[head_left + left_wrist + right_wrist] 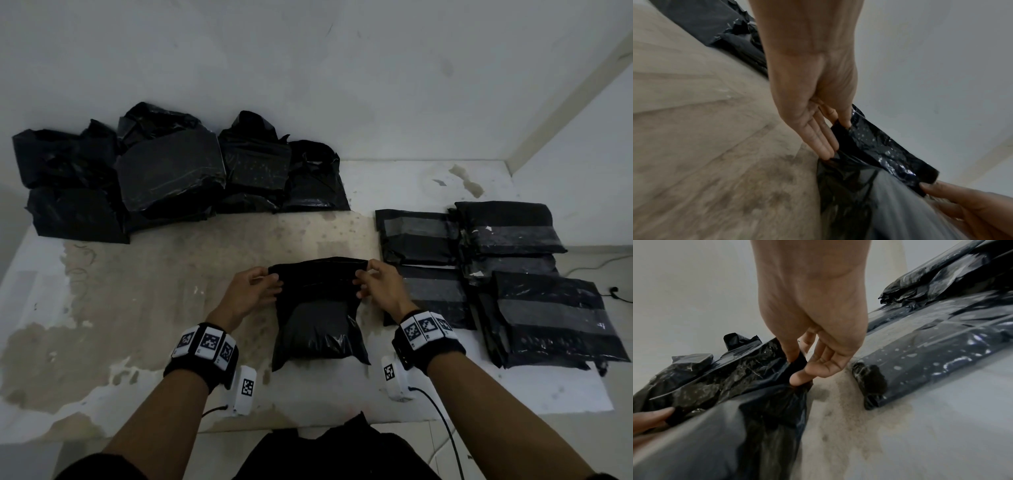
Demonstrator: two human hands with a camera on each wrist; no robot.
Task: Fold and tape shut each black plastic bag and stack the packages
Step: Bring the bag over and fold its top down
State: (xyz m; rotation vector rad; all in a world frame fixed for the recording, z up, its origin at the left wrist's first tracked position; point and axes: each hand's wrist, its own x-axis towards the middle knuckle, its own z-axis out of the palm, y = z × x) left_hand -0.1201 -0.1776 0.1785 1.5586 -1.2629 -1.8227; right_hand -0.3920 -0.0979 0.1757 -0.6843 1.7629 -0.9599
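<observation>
Here, black bag (318, 315) at centre, left hand (251, 291) and right hand (380, 286) pinching its folded top edge, taped packages (507, 274) at three o'clock.

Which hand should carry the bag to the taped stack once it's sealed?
Probably right: right hand pinches the bag on the side next to the taped packages; left hand is farther away.

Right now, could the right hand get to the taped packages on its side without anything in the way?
Probably yes. The taped packages lie just beside the right hand with only bare table between, but its grip is pinching the bag's folded edge and must release first.
</observation>
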